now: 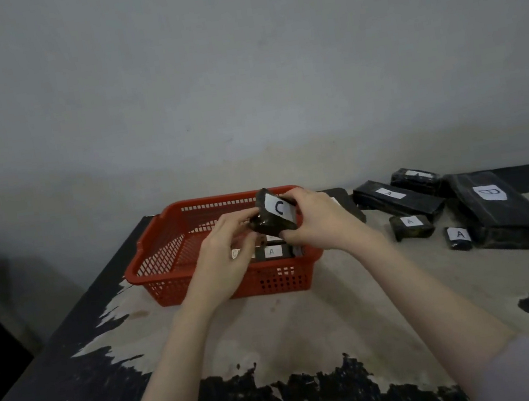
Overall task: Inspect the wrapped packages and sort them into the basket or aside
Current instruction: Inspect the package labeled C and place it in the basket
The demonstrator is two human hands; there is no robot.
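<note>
While over basket point(160, 250), both hands grip package point(275, 214).

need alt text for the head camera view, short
Both hands, left hand and right hand, hold a black wrapped package labelled C over a red basket on a worn table. More black packages, several labelled A, lie to the right.

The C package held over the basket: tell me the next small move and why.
Probably lower the C package into the red basket. Both the left hand and the right hand grip it directly above the basket, label up and readable, and another labelled package already lies inside. Which letters belong there is unclear, so this is only likely.
</note>
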